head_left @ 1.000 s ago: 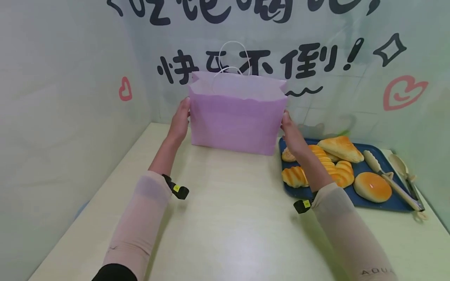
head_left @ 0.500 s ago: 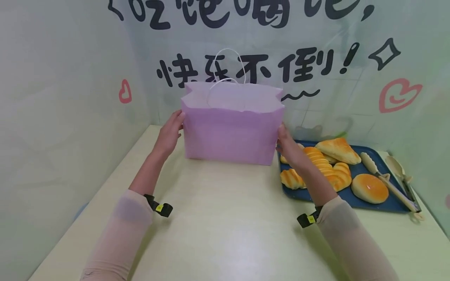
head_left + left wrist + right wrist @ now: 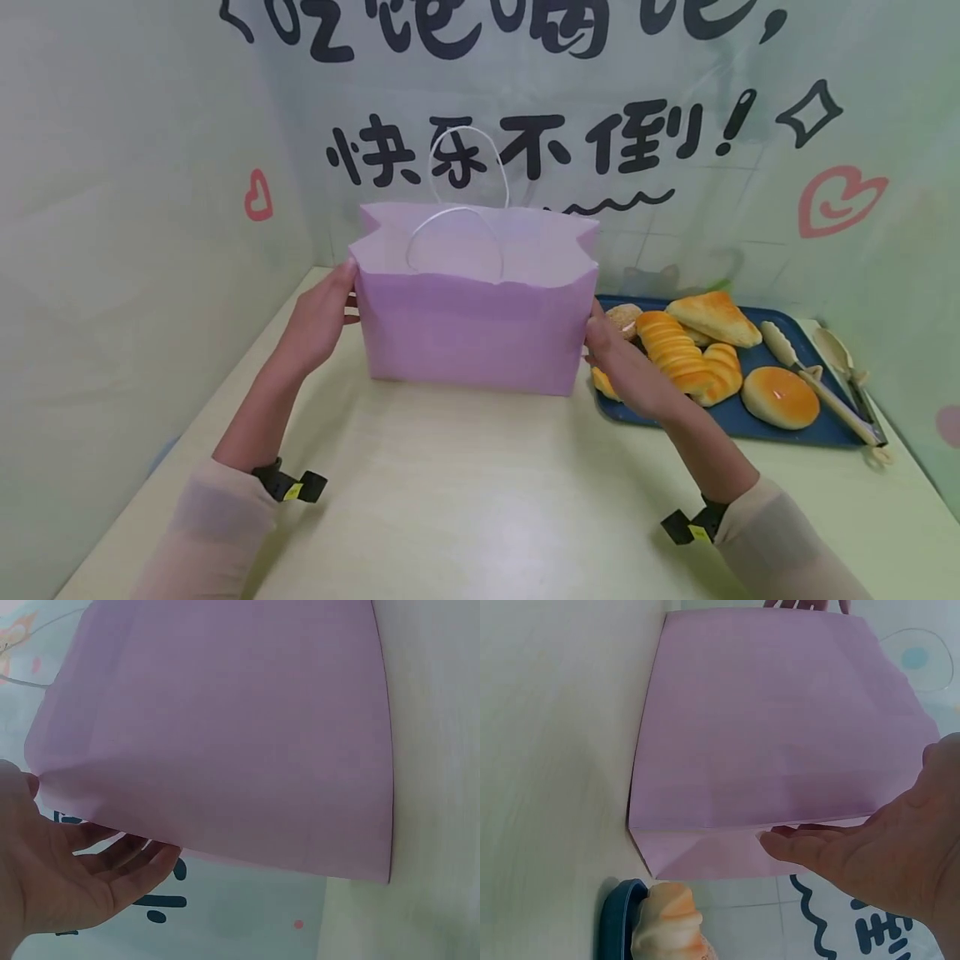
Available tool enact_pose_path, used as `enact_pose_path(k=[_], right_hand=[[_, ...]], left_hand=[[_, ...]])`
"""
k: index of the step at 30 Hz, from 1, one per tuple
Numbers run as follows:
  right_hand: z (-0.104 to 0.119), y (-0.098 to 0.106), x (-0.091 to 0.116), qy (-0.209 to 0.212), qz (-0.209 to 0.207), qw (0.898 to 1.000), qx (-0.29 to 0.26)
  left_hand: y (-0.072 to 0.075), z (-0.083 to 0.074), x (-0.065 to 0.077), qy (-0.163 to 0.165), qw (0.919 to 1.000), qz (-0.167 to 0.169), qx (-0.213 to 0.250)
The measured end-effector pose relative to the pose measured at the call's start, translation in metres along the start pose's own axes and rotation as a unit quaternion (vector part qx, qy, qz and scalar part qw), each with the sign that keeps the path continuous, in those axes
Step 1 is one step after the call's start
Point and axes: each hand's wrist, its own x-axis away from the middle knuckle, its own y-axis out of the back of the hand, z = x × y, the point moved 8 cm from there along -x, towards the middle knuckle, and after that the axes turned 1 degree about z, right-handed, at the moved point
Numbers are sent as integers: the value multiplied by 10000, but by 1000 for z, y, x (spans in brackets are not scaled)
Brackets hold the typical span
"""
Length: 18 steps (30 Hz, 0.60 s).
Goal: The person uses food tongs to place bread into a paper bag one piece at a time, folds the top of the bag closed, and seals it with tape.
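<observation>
Two hands, the left hand [image 3: 318, 318] and the right hand [image 3: 618, 354], grasped the lavender paper bag [image 3: 472, 333] by its opposite sides, fingers wrapped about the side edges. Upright and open-mouthed, it was centred over the tabletop [image 3: 480, 500]; whether its base touched could not be told. The paper looked light, thin and easily creased, so gentle pressure at the side folds, or lifting by the slender handles [image 3: 462, 127], seemed wisest. Its inner floor was hidden, and the right hand partly covered a bread roll [image 3: 604, 385] on the blue tray [image 3: 832, 427].
</observation>
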Motion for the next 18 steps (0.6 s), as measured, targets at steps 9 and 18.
enact_pose_path(k=[9, 18], right_hand=[[14, -9, 32, -21, 7, 9970, 775], [19, -9, 44, -9, 62, 9931, 1174]], left_hand=[[2, -11, 24, 52, 9989, 305, -340], [10, -18, 34, 198, 9945, 650, -793]])
